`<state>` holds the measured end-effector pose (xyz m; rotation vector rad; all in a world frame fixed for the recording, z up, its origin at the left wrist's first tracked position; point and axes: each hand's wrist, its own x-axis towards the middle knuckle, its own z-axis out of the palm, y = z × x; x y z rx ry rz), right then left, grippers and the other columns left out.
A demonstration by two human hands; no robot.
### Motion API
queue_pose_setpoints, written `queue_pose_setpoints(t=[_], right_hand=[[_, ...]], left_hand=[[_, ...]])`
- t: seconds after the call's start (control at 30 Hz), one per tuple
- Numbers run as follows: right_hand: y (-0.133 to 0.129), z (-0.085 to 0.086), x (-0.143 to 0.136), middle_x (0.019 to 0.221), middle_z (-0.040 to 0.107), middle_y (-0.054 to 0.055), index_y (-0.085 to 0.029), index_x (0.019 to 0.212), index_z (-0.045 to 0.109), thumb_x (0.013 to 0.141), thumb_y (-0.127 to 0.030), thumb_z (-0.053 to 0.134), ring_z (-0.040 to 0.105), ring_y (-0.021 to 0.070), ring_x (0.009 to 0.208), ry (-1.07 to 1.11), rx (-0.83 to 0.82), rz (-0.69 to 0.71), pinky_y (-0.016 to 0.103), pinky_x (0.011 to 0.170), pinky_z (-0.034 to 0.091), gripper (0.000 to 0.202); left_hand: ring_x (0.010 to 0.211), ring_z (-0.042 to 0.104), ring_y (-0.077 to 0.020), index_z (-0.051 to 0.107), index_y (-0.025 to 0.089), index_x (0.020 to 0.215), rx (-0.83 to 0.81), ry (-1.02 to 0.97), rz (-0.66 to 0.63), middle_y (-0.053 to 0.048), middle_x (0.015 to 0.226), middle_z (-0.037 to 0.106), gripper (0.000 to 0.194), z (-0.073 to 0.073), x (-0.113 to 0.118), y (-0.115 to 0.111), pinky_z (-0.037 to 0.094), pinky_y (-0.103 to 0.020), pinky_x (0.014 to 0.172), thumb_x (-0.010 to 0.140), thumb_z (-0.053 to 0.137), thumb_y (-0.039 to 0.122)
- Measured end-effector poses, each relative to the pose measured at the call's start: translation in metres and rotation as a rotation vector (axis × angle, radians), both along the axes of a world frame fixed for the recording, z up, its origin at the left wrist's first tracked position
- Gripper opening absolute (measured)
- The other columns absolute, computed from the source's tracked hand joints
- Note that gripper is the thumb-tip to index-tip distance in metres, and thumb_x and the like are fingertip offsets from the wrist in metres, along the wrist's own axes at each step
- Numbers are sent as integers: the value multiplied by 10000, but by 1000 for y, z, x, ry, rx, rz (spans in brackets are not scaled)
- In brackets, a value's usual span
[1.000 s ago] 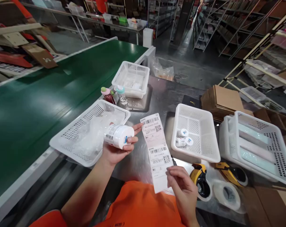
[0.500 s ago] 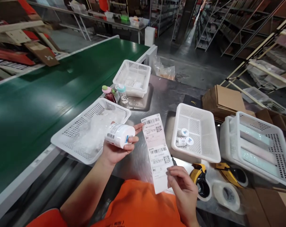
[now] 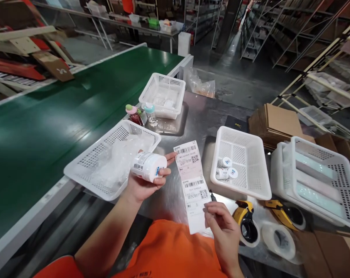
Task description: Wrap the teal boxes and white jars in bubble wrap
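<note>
My left hand (image 3: 142, 185) is closed around a white plastic bottle (image 3: 148, 166) with a label, lying tilted with one round end towards the right. Its index fingertip reaches the upper left edge of a printed label sheet (image 3: 192, 185) bearing barcodes and QR codes. My right hand (image 3: 224, 227) pinches the lower right edge of that sheet. To the right, several small white bottles (image 3: 222, 173) lie in a white basket (image 3: 241, 162). Left of my left hand, another white basket (image 3: 85, 166) holds clear plastic wrap (image 3: 114, 158).
Yellow tape dispensers (image 3: 244, 216) and a tape roll (image 3: 279, 239) lie right of my right hand. Stacked baskets (image 3: 316, 177) and flat cartons (image 3: 276, 123) stand farther right. Two drink bottles (image 3: 150, 114) stand near the back basket (image 3: 163, 90). A green conveyor belt (image 3: 61, 119) runs along the left.
Hardly anything differs. The view has shifted slightly; both hands keep their hold on the bottle and the label sheet.
</note>
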<state>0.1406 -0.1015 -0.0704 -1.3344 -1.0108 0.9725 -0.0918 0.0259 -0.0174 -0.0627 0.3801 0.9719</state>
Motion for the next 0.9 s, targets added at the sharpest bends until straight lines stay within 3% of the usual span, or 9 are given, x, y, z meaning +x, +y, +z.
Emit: queue_pose_setpoints(t=[0.13, 0.3, 0.4, 0.5, 0.6, 0.73, 0.83, 0.9], right_hand=[[19, -28, -3, 940, 662, 78, -217, 803, 709, 789, -268, 685, 625, 204, 866, -38, -55, 15, 266, 588, 513, 57], [90, -105, -25, 942, 693, 65, -191, 859, 684, 723, -294, 626, 629, 197, 852, -88, -185, 82, 335, 740, 532, 181], [120, -148, -37, 825, 709, 51, -192, 726, 666, 630, -320, 676, 632, 210, 819, -107, -254, 148, 376, 786, 532, 160], [118, -164, -39, 666, 660, 34, -200, 580, 613, 584, -393, 718, 613, 217, 725, -134, -302, 171, 406, 745, 533, 220], [96, -142, -38, 705, 670, 46, -191, 702, 657, 666, -505, 674, 628, 220, 715, -125, -326, 208, 398, 694, 540, 317], [70, -70, -44, 1161, 655, 102, -228, 1122, 613, 823, -502, 613, 634, 230, 1033, 31, -148, 289, 372, 827, 544, 406], [59, -23, -53, 1353, 543, 106, -274, 1321, 486, 778, -432, 718, 558, 250, 1202, 12, 43, 348, 394, 959, 508, 612], [55, -6, -56, 1355, 533, 99, -283, 1346, 473, 741, -374, 767, 530, 264, 1236, -121, 108, 322, 420, 1018, 475, 679]], left_hand=[[565, 509, -135, 546, 113, 1286, 32, 110, -52, -157, 1053, 667, 604, -12, 0, 2, 429, -221, 381, 817, 555, 494], [617, 588, -213, 717, 43, 971, 135, 395, -216, -158, 852, 672, 444, -43, 3, -4, 463, -279, 419, 879, 521, 431], [636, 591, -200, 730, 73, 935, 165, 493, -139, -126, 795, 657, 393, -53, 4, -12, 509, -287, 463, 809, 653, 437], [705, 611, -212, 729, 116, 939, 163, 557, -21, -106, 847, 663, 407, -54, 0, -19, 543, -303, 524, 720, 756, 458], [721, 616, -216, 726, 106, 954, 129, 560, 20, -104, 848, 659, 420, -50, -2, -23, 537, -297, 528, 732, 747, 461], [847, 638, -236, 698, 94, 1057, 43, 526, 52, -134, 980, 677, 340, -43, 11, -28, 573, -351, 670, 839, 643, 349], [909, 650, -260, 661, 120, 1138, -23, 448, 36, -145, 1057, 680, 316, -39, 27, -34, 575, -406, 732, 894, 558, 292], [930, 658, -275, 640, 150, 1181, -56, 378, 14, -138, 1078, 682, 331, -38, 36, -39, 569, -444, 764, 924, 504, 308]])
